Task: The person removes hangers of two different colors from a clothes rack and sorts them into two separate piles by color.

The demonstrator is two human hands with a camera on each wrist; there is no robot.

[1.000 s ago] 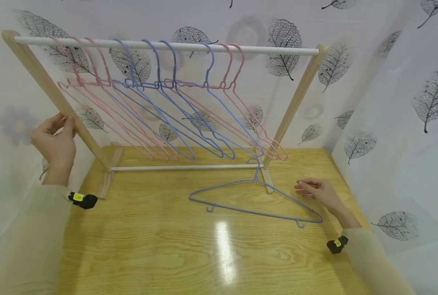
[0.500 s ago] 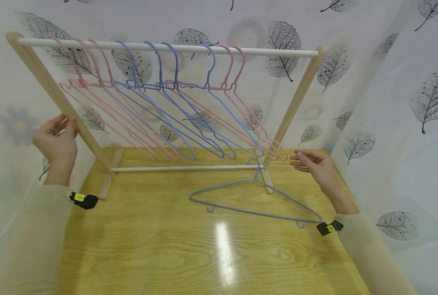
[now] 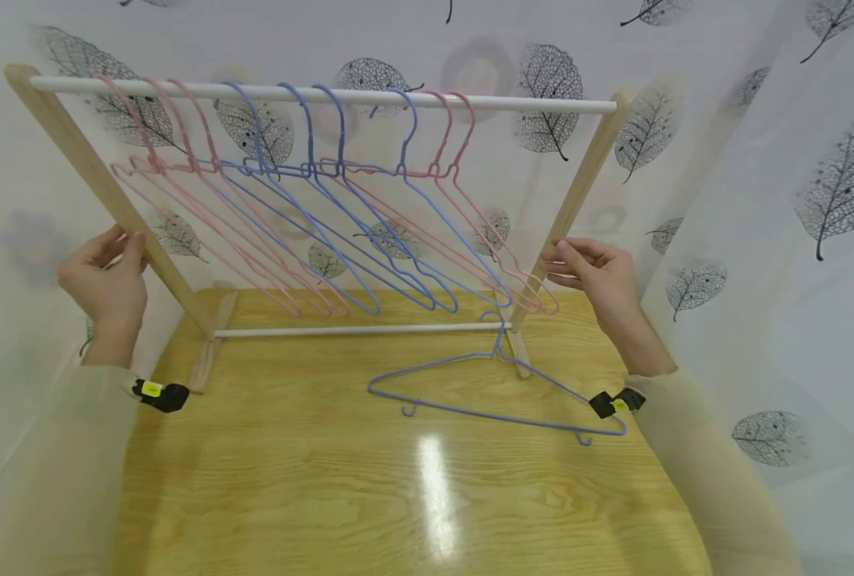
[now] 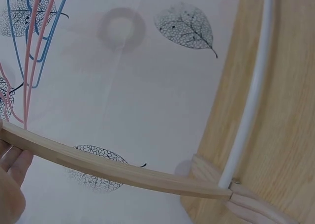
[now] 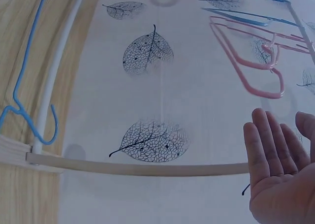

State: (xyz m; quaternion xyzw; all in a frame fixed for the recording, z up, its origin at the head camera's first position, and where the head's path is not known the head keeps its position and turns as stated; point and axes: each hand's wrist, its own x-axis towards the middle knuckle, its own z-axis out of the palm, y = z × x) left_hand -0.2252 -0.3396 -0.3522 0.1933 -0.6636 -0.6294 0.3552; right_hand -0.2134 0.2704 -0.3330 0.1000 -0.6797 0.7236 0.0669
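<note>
My left hand (image 3: 106, 280) pinches the left wooden post of a clothes rack (image 3: 89, 164) between thumb and fingers, partway up. At the opposite end my right hand (image 3: 596, 280) has its fingertips right at the right post. In the right wrist view its fingers (image 5: 268, 140) are extended, not curled round the post. Several pink hangers (image 3: 204, 140) and blue hangers (image 3: 308, 132) hang in groups from the rack's white top rail (image 3: 513, 102). One blue hanger (image 3: 456, 412) lies on the wooden table in front, its hook by the rack's right foot.
A white lower rail (image 3: 355, 330) joins the rack's feet near the table's back edge. White leaf-patterned cloth (image 3: 722, 200) closes in the back and sides. The wooden table (image 3: 290, 480) extends forward of the rack.
My right hand has risen from beside the loose blue hanger to the right post, moving up and slightly left. The left hand has kept its place on the left post.
</note>
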